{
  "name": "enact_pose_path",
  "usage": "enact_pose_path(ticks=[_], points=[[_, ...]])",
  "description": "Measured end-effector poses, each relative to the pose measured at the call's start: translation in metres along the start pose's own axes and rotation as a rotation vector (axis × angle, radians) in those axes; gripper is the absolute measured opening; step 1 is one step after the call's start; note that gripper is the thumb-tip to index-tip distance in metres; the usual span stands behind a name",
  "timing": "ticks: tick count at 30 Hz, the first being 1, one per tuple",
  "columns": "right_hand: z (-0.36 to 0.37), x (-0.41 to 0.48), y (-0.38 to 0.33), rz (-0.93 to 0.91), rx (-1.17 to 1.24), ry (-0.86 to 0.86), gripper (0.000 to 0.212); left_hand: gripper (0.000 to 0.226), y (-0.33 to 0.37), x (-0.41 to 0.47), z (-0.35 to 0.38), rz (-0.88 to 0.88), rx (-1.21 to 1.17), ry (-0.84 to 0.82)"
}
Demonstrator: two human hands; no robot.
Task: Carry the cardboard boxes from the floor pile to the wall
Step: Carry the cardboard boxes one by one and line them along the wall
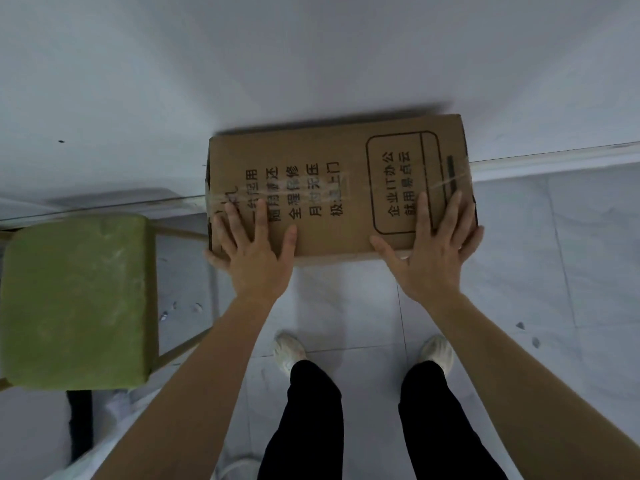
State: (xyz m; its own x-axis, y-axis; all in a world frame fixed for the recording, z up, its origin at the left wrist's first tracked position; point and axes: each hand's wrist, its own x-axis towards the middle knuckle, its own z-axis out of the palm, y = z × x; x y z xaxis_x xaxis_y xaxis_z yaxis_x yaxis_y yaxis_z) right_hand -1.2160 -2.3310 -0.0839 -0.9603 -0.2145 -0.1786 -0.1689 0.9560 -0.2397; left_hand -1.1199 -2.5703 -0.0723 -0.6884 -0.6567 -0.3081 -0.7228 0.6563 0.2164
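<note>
My shoes stand on the pale tiled floor (554, 271). Ahead, my left hand (254, 261) and right hand (433, 263) lie flat on the cardboard box (332, 188), fingers (450, 216) released and spread. Its far edge is near the white wall (311, 64); a green stool (76, 299) sits to the left.

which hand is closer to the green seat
Left. The left hand lies flat on the end of the box beside the green seat; the right hand lies on the opposite end, farther off.
</note>
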Motion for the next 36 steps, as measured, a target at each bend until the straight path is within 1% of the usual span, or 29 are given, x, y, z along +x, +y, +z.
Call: enact_pose_path(ticks=[2,4,8,10,12,13,14,15,17,19,20,21,23,25,27,29,33,36], points=[[0.0,0.003,0.001,-0.025,-0.018,-0.04,0.125,0.071,-0.004,0.003,0.004,0.009,0.025,0.0],[-0.003,0.012,0.004,-0.069,-0.029,-0.067,0.132,0.071,-0.001,0.008,0.005,0.0,0.028,0.003],[-0.009,0.027,0.005,-0.064,-0.063,-0.113,0.134,0.072,0.009,0.009,0.003,-0.009,0.042,-0.015],[-0.012,0.027,0.005,-0.064,-0.079,-0.183,0.135,0.071,0.01,0.008,0.001,-0.018,0.044,-0.047],[-0.02,0.024,0.004,-0.074,-0.074,-0.246,0.137,0.065,0.012,0.005,-0.007,-0.008,0.049,-0.043],[-0.03,0.02,0.002,-0.095,-0.055,-0.238,0.136,0.059,0.015,0.001,-0.016,0.029,0.057,-0.006],[-0.04,0.016,-0.001,-0.13,-0.029,-0.207,0.13,0.053,0.019,-0.003,-0.027,0.087,0.063,0.047],[-0.057,0.011,-0.008,-0.17,0.005,-0.164,0.119,0.052,0.025,-0.008,-0.044,0.154,0.042,0.107],[-0.093,0.007,-0.026,-0.223,0.107,-0.091,0.087,0.046,0.04,-0.018,-0.078,0.294,-0.059,0.195],[-0.143,0.005,-0.045,-0.218,0.198,-0.032,0.058,0.04,0.064,-0.028,-0.121,0.409,-0.141,0.261],[-0.171,0.006,-0.055,-0.202,0.223,0.01,0.047,0.041,0.079,-0.03,-0.143,0.456,-0.16,0.299],[-0.198,0.005,-0.062,-0.189,0.241,0.062,0.041,0.042,0.093,-0.033,-0.165,0.501,-0.168,0.332],[-0.264,-0.007,-0.07,-0.164,0.282,0.201,0.039,0.044,0.128,-0.049,-0.219,0.601,-0.187,0.378],[-0.323,-0.019,-0.068,-0.12,0.323,0.32,0.04,0.047,0.164,-0.062,-0.266,0.664,-0.239,0.409],[-0.376,-0.034,-0.057,-0.055,0.329,0.413,0.042,0.049,0.198,-0.08,-0.308,0.73,-0.296,0.439],[-0.432,-0.053,-0.038,0.016,0.349,0.496,0.045,0.051,0.238,-0.107,-0.346,0.834,-0.342,0.452],[-0.519,-0.103,0.023,0.138,0.377,0.652,0.05,0.052,0.318,-0.181,-0.393,1.014,-0.393,0.49],[-0.554,-0.145,0.081,0.201,0.39,0.742,0.049,0.052,0.368,-0.246,-0.397,1.103,-0.406,0.494]])
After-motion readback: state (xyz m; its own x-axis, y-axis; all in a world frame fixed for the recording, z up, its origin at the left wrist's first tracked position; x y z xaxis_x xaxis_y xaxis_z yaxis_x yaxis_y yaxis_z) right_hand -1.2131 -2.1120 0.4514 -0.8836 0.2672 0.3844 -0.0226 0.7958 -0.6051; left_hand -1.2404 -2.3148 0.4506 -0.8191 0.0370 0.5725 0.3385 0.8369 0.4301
